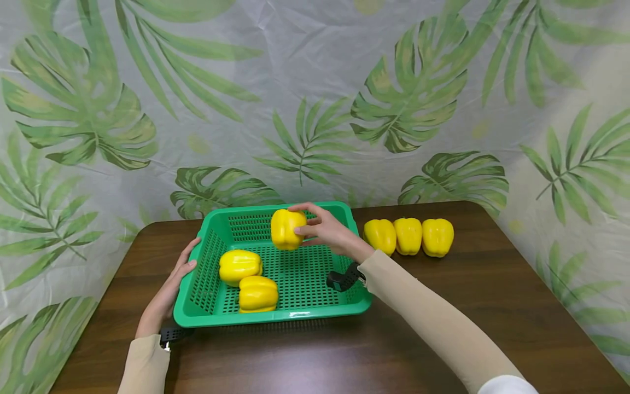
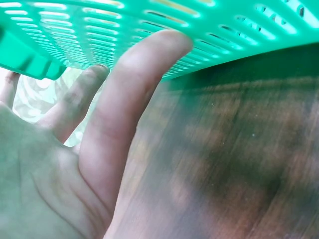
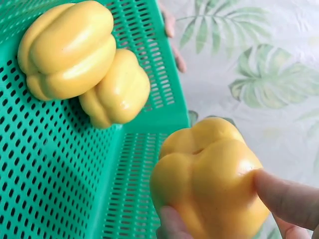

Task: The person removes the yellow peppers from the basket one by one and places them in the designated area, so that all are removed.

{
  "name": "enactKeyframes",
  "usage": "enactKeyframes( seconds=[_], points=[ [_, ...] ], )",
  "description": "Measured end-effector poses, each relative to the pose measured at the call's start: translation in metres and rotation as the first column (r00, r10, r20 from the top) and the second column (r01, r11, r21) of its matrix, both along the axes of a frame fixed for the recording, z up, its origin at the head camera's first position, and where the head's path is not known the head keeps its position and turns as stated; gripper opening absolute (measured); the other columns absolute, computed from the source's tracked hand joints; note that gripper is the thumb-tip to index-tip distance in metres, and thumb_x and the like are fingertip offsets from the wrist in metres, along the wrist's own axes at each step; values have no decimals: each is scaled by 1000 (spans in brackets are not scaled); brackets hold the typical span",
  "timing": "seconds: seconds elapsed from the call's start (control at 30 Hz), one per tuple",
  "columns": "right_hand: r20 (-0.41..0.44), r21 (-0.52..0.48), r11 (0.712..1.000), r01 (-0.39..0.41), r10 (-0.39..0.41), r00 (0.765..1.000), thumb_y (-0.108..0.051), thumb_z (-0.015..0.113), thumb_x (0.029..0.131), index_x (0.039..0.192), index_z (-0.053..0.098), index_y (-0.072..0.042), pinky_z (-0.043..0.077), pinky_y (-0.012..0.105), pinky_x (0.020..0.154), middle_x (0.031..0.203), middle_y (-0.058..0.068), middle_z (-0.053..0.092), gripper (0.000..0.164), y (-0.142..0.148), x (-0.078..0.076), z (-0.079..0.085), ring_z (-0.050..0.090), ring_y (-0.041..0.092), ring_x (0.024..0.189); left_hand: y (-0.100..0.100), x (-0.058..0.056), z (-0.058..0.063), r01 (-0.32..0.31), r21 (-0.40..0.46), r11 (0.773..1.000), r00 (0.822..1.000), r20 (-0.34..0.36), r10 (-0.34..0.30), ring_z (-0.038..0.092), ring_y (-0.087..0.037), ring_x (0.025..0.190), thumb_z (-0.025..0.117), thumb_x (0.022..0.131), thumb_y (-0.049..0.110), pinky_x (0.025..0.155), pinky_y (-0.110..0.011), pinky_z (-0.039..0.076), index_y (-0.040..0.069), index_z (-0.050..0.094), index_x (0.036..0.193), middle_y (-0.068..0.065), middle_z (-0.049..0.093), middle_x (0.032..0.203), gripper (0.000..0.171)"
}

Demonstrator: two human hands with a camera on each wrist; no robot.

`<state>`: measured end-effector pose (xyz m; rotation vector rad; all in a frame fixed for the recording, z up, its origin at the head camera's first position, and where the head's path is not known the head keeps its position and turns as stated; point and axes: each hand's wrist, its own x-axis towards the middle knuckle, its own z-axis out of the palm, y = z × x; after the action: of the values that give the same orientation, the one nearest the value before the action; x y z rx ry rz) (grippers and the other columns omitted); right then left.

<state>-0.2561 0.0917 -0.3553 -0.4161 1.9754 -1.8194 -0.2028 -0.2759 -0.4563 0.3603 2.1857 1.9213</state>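
Here's the right hand (image 1: 330,230), arm stretched across, and it has a yellow bell pepper (image 1: 285,230) pinched between thumb and fingers, held up over the far half of a green plastic basket (image 1: 300,315). From the right wrist we get the lobed end of that pepper close up, the thumb pressed to one side and a fingertip showing on the other. Over on the other flank, the left hand (image 1: 169,287) is at the basket's left end, well apart from the right, its fingers extended rather than curled; the left wrist view has the thumb laid along the slotted outer wall. Inside the basket, toward the left, a second pepper (image 1: 240,266) lies on its side, and just beside it, nearer the person, sits a third pepper (image 1: 258,294); whether those two touch, I can't tell. Out to the right of the basket, a row on the dark wood-grain table (image 1: 315,358): left-hand pepper (image 1: 380,235), middle pepper (image 1: 408,235), right-hand pepper (image 1: 437,237), all packed close together. Beige sleeves (image 1: 433,312) on both arms, a black strap (image 1: 343,279) at the right wrist, and behind it all a leaf-print cloth (image 1: 305,148).
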Motion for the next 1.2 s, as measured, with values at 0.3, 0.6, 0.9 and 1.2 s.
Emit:
enactKeyframes(
  seconds=[0.3, 0.6, 0.9, 1.2],
  points=[
    [-19, -12, 1000, -3, 3, 1000, -3, 58, 94, 140, 44, -13, 47, 49, 89, 138, 21, 34, 49, 26, 5, 5, 49, 38, 115, 0, 0, 1, 10, 19, 1000, 1000, 6, -10, 47, -22, 110, 23, 105, 32, 81, -40, 49, 35, 2, 153, -17, 0, 152, 53],
    [-27, -8, 1000, 27, -27, 999, -2, 59, 94, 139, 46, -12, 46, 50, 89, 145, 13, 26, 49, 49, 13, 9, 38, 37, 123, 1, 1, 1, 9, 27, 1000, 1000, 9, -9, 48, -20, 109, 23, 105, 32, 80, -41, 50, 35, 3, 153, -18, 0, 152, 52],
    [-60, -9, 1000, 10, -10, 998, -6, 60, 94, 142, 42, -11, 46, 51, 90, 140, 19, 32, 51, 71, 16, 10, 42, 38, 121, 1, 2, 0, 14, 38, 999, 1000, 17, -15, 50, -22, 109, 23, 105, 32, 80, -43, 50, 36, 3, 153, -19, 0, 152, 52],
    [-85, -5, 1000, 17, -18, 996, -9, 61, 94, 142, 41, -12, 46, 51, 90, 137, 22, 36, 52, 92, 19, 11, 47, 36, 117, 1, 2, 0, -1, 19, 1000, 1000, 20, 1, 46, -31, 112, 23, 105, 33, 80, -46, 50, 36, 3, 153, -19, 1, 152, 52]
  ],
)
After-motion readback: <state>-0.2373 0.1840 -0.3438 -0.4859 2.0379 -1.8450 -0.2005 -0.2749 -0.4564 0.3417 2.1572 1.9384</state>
